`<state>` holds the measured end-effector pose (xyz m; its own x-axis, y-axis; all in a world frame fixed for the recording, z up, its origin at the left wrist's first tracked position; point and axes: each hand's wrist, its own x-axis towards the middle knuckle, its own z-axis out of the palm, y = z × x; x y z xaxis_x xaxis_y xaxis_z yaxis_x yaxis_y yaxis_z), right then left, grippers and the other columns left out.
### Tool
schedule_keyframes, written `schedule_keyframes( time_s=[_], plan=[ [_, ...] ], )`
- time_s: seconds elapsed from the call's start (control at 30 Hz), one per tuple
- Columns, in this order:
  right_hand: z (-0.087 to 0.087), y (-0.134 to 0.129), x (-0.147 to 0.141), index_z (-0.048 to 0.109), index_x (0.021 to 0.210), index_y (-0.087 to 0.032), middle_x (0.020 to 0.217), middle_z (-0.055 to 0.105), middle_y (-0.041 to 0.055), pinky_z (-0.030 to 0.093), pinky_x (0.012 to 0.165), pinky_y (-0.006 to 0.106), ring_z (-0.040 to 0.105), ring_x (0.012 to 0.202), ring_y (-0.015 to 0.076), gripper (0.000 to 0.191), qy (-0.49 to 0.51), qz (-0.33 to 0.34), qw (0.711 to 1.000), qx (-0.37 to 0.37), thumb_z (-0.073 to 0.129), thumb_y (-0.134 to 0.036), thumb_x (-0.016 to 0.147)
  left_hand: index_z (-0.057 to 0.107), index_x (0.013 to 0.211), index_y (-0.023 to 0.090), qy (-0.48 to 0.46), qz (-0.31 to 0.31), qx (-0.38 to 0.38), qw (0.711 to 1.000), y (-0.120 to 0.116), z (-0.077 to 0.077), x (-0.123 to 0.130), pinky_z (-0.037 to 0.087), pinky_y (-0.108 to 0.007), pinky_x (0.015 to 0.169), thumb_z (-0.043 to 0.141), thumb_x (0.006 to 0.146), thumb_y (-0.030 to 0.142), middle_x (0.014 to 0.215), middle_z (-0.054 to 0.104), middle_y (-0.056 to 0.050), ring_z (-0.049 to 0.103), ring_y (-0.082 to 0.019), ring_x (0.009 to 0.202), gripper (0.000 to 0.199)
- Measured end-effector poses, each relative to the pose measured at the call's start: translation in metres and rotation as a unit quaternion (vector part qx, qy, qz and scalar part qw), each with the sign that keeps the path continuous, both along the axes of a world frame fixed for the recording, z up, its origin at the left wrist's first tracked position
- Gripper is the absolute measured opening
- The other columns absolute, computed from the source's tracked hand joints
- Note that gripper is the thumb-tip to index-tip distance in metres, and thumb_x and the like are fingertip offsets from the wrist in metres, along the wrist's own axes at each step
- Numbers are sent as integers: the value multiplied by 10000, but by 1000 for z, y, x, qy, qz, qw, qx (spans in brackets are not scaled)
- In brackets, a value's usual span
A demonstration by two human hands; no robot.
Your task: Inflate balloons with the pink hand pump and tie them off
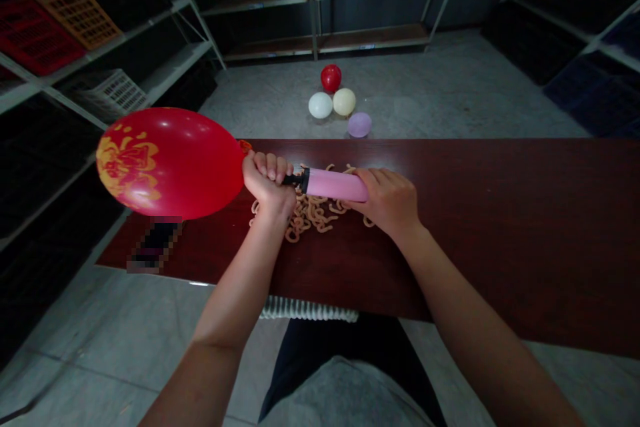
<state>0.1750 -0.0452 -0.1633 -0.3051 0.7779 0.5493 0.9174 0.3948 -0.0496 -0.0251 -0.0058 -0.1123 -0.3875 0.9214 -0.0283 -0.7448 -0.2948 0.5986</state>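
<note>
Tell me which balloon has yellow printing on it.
The large, glossy red oval balloon at the left grip: its yellow print sets it apart. The small round red balloon, white balloon, cream balloon and lilac balloon on the gray floor show none.

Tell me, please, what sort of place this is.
Probably a storeroom: grey metal-framed shelving at the back, a red lattice plastic crate shelved at the left, and a grey concrete-looking floor.

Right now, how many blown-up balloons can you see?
5: a printed red balloon at the left hand; on the floor beyond the table, another red balloon, a white balloon, cream balloon and purple balloon. Others may be hidden behind the table.
</note>
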Motion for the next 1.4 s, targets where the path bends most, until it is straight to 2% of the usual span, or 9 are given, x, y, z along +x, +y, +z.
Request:
schedule_keyframes(
  time_s=[0.13, 0.3, 0.5, 0.63, 0.8, 0.93, 1.1, 1.27, 1.4],
  plan=[
    [-2, 4, -4, 658, 1127, -170, 945, 724, 102, 354, 687, 331, 601, 844, 244, 475, -3, -13, 1000, 12, 652, -539, 827, 174, 531, 200, -20, 13, 4, 1000, 5, 0, -7, 225, -253, 416, 331, 948, 174, 433, 152, 64, 153, -72, 341, 447],
    [-3, 6, -3, 660, 1072, -185, 952, 718, 92, 348, 700, 338, 576, 857, 245, 379, -11, -35, 999, 23, 635, -492, 852, 180, 545, 203, -40, 33, 18, 998, 13, -1, -22, 214, -256, 416, 351, 925, 154, 438, 161, 67, 152, -75, 338, 419],
    [-6, 11, 20, 646, 1091, -186, 1000, 709, 97, 350, 727, 357, 560, 903, 268, 412, -48, -70, 996, 40, 647, -513, 839, 207, 547, 196, -79, 55, 1, 995, 22, -5, -37, 211, -246, 425, 341, 918, 140, 437, 188, 70, 181, -66, 336, 399],
    [-8, 13, 37, 636, 1113, -177, 1058, 701, 115, 367, 771, 367, 559, 944, 282, 372, -46, -83, 995, 33, 642, -437, 846, 199, 546, 199, -72, 68, 15, 995, 26, -7, -49, 226, -252, 428, 334, 927, 155, 439, 185, 68, 176, -74, 335, 407],
    [-7, 15, 52, 631, 1121, -172, 1091, 696, 121, 409, 838, 383, 570, 1011, 295, 318, -11, -85, 995, 49, 598, -356, 863, 167, 547, 197, -48, 73, 34, 996, 22, 1, -58, 217, -240, 422, 349, 957, 220, 435, 162, 70, 162, -73, 335, 449],
    [-5, 14, 50, 624, 1123, -167, 1081, 695, 117, 429, 855, 379, 579, 1011, 285, 326, 7, -80, 995, 58, 582, -379, 878, 174, 549, 184, -34, 86, 40, 995, 11, 14, -56, 220, -222, 429, 359, 991, 265, 422, 161, 73, 161, -63, 335, 486],
    [0, 8, 37, 635, 1065, -165, 992, 695, 124, 398, 735, 351, 578, 893, 270, 409, -25, -77, 997, 18, 575, -524, 879, 168, 542, 184, -35, 97, 46, 994, 3, 25, -51, 166, -227, 420, 297, 1031, 278, 408, 127, 78, 124, -57, 320, 515],
    [7, -3, 15, 658, 1000, -162, 870, 705, 100, 347, 634, 314, 613, 780, 234, 492, -26, -38, 999, -15, 547, -624, 871, 157, 538, 188, -17, 63, 44, 997, 0, 24, -35, 160, -233, 402, 352, 1025, 286, 410, 131, 77, 103, -66, 323, 534],
    [5, -11, -3, 667, 1081, -143, 881, 731, 114, 343, 605, 306, 642, 733, 228, 590, -8, -19, 999, -25, 584, -666, 821, 146, 523, 195, -3, 5, 35, 999, -6, 17, -8, 168, -242, 383, 334, 1021, 280, 397, 122, 70, 98, -71, 313, 539]
  ],
)
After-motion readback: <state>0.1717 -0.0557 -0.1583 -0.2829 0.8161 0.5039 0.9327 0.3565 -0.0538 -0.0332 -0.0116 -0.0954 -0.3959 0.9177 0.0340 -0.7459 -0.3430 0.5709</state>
